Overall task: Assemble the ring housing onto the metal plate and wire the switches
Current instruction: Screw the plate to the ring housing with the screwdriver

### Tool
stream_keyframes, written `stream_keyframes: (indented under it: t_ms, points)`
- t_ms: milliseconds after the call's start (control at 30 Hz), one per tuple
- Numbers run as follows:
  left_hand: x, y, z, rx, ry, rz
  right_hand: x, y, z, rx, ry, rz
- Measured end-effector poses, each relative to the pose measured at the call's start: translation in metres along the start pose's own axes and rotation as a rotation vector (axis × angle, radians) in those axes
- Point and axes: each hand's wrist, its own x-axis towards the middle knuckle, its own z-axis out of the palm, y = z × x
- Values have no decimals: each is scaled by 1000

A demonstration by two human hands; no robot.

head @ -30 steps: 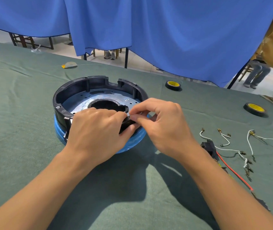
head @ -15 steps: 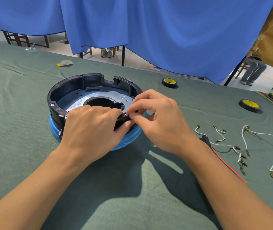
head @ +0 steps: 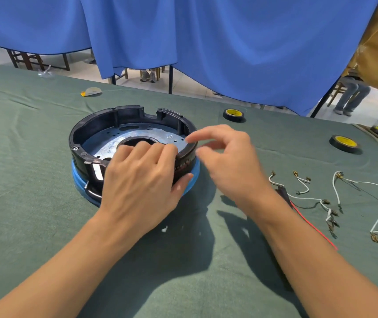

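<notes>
ring housing (head: pixel 114 115), centre frame, on metal plate (head: pixel 112 140). left hand (head: pixel 137 180) pinches near wall; right hand (head: pixel 227 157) hovers, fingers loose, empty. risk: one-sided pressure may tilt housing; wires (head: pixel 307 199), right, lie unattached.

Left hand (head: pixel 142 180) grips, fingers curled; right hand (head: pixel 227 161) relaxed.

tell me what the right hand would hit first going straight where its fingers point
Most likely the right rim of the ring housing, just ahead of the right hand; depth is unclear, so it might pass over onto the metal plate.
</notes>
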Motion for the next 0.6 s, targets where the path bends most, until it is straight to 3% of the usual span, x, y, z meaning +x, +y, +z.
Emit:
stream_keyframes:
  t_ms: [67, 200, 367, 600]
  points:
    - [-1, 3, 0, 8, 1, -1, -4, -1, 2, 214, 153, 282]
    - [-3, 4, 0, 31, 40, -12, -12, -6, 5, 680, 124, 667]
    - [-5, 6, 0, 17, 37, -24, -17, -8, 12, 903, 108, 799]
    - [-1, 7, -1, -50, -17, -53, -16, -2, 13, 997, 87, 865]
